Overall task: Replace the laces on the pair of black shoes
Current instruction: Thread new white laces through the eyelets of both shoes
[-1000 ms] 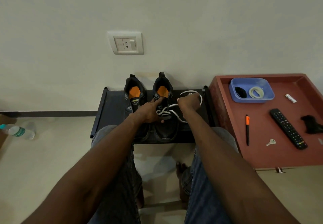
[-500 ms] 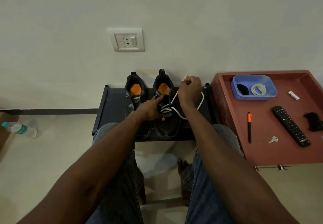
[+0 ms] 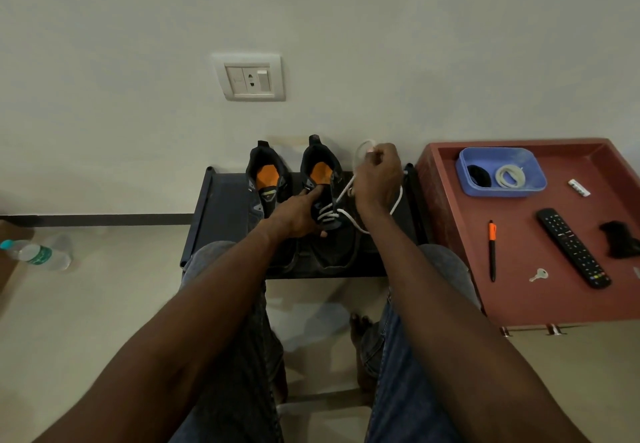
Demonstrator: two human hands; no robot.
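Observation:
Two black shoes with orange insoles stand side by side on a low dark rack [image 3: 221,207]. The left shoe [image 3: 267,183] has no lace that I can see. The right shoe [image 3: 329,235] carries a white lace [image 3: 341,212] threaded through its lower eyelets. My left hand [image 3: 298,216] rests on the right shoe's tongue, index finger stretched toward the orange insole. My right hand [image 3: 377,179] grips the white lace and holds it up taut to the right of the shoe, a loop showing above the fist.
A red-brown tray table [image 3: 446,221] stands to the right with a blue tub [image 3: 535,188] holding a coiled white lace [image 3: 509,176] and a black lace, plus a pen [image 3: 492,252], key [image 3: 538,274], remote [image 3: 573,248]. A water bottle [image 3: 34,254] lies on the floor left.
My right hand has risen and drawn the white lace upward and away from the shoe, pulling it taut. My left hand stayed on the shoe's tongue.

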